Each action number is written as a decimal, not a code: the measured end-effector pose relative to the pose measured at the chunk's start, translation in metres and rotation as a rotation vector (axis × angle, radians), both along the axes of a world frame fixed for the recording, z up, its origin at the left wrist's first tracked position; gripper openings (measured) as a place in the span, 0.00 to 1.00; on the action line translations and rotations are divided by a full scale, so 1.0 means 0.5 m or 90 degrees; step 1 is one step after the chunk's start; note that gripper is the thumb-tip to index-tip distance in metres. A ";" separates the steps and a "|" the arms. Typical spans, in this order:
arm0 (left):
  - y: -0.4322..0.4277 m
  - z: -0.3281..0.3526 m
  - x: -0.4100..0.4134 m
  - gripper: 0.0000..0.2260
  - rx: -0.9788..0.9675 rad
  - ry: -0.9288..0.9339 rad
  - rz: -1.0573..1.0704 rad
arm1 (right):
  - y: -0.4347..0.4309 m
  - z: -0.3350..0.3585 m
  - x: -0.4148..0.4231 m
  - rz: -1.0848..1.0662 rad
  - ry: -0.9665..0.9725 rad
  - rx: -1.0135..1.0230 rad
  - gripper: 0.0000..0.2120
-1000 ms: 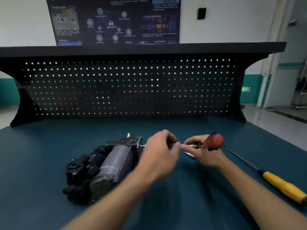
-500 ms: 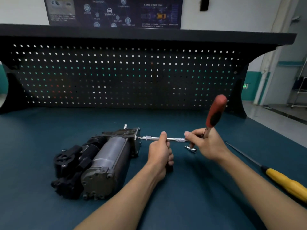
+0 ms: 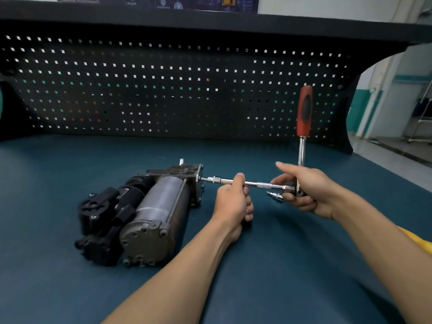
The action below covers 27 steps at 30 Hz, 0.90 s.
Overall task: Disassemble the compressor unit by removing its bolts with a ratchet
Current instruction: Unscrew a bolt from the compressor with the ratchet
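Note:
The compressor unit (image 3: pixel 149 213), a grey cylinder with black fittings, lies on the blue bench mat. A ratchet (image 3: pixel 304 118) with a red handle stands upright. Its long chrome extension bar (image 3: pixel 259 184) runs level to the left, and its tip sits against a bolt on the compressor's right end plate (image 3: pixel 198 178). My left hand (image 3: pixel 233 202) grips the middle of the extension bar. My right hand (image 3: pixel 304 188) holds the ratchet's head, where the bar joins it.
A loose chrome socket bit (image 3: pixel 275 196) lies on the mat just under my right hand. A yellow handle (image 3: pixel 418 240) shows past my right forearm. A black pegboard (image 3: pixel 163 85) walls off the back of the bench mat (image 3: pixel 70 288).
The ratchet handle has swung from pointing toward me up to vertical. The extension bar now sits on the compressor's end plate, with my left hand round it. The camera has moved closer and lower.

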<state>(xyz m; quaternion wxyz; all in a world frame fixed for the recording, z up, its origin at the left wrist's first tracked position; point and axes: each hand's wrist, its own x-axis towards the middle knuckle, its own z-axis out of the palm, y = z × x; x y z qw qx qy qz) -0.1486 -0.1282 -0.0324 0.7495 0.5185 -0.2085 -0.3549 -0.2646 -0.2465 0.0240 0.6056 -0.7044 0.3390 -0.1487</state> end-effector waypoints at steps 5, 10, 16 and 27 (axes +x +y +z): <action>0.001 0.002 -0.001 0.20 0.002 -0.002 0.010 | -0.010 -0.002 0.003 0.032 0.009 0.137 0.24; -0.006 0.002 -0.001 0.20 -0.001 -0.009 0.023 | -0.022 -0.019 0.007 0.042 -0.007 0.283 0.28; -0.014 0.007 0.002 0.17 0.023 -0.011 0.070 | -0.036 -0.034 0.023 0.032 -0.072 0.161 0.23; -0.013 0.051 0.030 0.24 0.244 0.063 -0.092 | -0.034 -0.077 0.029 0.062 -0.186 -0.117 0.14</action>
